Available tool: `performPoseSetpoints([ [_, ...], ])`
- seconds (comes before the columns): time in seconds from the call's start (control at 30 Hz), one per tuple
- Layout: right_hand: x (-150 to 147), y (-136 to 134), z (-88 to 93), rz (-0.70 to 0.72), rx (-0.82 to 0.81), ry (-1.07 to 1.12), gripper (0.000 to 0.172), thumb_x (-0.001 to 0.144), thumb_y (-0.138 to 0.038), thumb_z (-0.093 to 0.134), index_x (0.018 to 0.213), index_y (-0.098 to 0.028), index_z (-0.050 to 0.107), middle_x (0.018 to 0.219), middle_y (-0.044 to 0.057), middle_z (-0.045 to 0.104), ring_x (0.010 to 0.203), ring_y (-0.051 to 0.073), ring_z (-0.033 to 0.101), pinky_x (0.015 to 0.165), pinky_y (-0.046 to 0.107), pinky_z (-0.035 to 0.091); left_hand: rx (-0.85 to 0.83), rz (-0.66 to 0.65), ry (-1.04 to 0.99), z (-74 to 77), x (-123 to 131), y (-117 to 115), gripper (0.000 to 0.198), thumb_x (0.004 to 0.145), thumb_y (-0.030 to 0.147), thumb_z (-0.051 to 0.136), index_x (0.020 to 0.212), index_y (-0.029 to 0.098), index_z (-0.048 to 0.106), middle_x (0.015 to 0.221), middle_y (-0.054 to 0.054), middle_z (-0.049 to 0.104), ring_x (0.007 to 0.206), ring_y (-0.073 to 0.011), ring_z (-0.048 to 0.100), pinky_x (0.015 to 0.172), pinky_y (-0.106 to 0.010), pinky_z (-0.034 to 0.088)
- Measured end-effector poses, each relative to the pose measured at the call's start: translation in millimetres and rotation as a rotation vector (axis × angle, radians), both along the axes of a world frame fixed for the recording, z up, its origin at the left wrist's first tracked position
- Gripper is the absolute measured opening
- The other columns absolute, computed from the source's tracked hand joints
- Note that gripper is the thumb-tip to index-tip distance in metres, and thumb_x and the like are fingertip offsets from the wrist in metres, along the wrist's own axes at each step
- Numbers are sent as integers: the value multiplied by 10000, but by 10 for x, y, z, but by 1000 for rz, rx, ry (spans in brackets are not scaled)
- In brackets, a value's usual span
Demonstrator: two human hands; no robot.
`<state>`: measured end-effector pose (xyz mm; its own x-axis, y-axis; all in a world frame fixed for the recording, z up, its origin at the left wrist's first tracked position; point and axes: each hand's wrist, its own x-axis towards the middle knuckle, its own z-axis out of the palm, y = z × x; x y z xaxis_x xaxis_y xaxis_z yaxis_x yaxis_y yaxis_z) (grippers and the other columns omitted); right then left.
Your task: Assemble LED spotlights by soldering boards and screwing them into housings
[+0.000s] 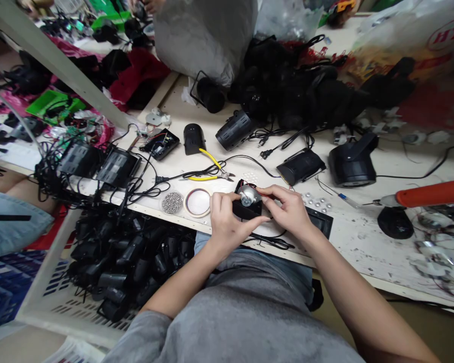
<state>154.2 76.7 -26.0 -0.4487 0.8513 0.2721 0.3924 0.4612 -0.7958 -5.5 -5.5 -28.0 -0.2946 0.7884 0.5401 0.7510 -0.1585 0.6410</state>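
Note:
My left hand (229, 222) curls its fingers at the left edge of a black plastic housing (245, 213), its thumb stretched out to the right below. Set in that housing is a round silver motor (248, 195). Thumb and forefinger of my right hand (285, 209) close at the motor's right side, where a red wire (262, 193) runs into the fingertips. The exact pinch point is partly hidden. A black cord (274, 239) lies looped below my right hand, by a flat black frame (321, 222).
To the left lie a tape roll (197, 202), a dish of screws (172, 202) and yellow-handled cutters (212, 169). An orange electric screwdriver (431, 193) juts in from the right. Black housings (234, 130) line the back. A white crate (60, 322) of black parts stands below left.

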Motion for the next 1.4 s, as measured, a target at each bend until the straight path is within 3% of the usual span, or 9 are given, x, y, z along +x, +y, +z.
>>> performPoseSetpoints([
  [0.13,-32,-39,10,4,33,-23,224,867,-167,548,982,-223,733,903,42,770,826,197,716,752,333,562,-32,-16,23,-54,-32,-39,871,690,662,806,1329,153,504,1072,-115,593,976,-251,572,867,-396,526],
  [0.23,-72,-65,-13,19,134,-82,217,905,-171,530,1001,-222,718,892,51,754,825,198,709,742,333,562,-89,-40,44,-140,-64,-64,917,698,607,830,1410,165,458,1084,-107,549,999,-259,566,888,-411,530],
  [0.43,-165,-94,-82,-5,237,-153,134,969,-247,535,974,-230,668,879,61,739,834,209,695,773,329,550,-127,-104,112,-222,-123,-46,807,734,448,833,1414,174,494,1090,-101,493,1032,-265,547,919,-420,514],
  [0.73,-224,-100,-125,8,287,-238,152,973,-202,505,894,-213,635,808,58,701,760,202,657,722,311,503,-57,-143,145,-292,-167,-15,655,774,391,769,1333,144,535,1053,-100,533,999,-260,564,901,-406,520],
  [0.9,-266,-161,-41,-17,302,-262,182,991,-214,481,925,-204,650,860,78,658,776,197,646,712,305,509,-100,-137,83,-297,-180,-29,712,744,360,781,1371,150,517,1070,-99,508,1034,-262,552,914,-406,523],
  [1.0,-249,-246,100,-49,184,-210,141,967,-271,544,1011,-200,658,979,99,633,820,197,656,733,311,538,-101,-124,95,-269,-227,-43,731,750,356,778,1401,156,514,1086,-101,497,1038,-256,537,881,-380,526],
  [1.1,-185,-265,232,13,-179,-83,190,961,-368,554,1053,-218,624,919,57,677,807,189,689,746,311,563,-116,-114,145,-254,-297,-57,699,784,354,757,1411,153,524,1122,-117,492,1045,-259,519,877,-375,520],
  [1.2,-128,-93,260,9,-350,-112,229,994,-387,455,1066,-231,607,865,29,734,807,185,718,752,309,562,-136,-112,190,-273,-359,-65,688,804,372,750,1419,156,529,1145,-131,487,1048,-270,506,906,-400,508],
  [1.4,-243,570,71,-88,-179,-419,223,910,-198,535,1077,-174,681,759,53,714,735,212,698,798,342,531,-146,-107,189,-312,-404,-105,701,822,410,743,1441,176,513,1173,-140,479,1075,-287,495,933,-426,504],
])
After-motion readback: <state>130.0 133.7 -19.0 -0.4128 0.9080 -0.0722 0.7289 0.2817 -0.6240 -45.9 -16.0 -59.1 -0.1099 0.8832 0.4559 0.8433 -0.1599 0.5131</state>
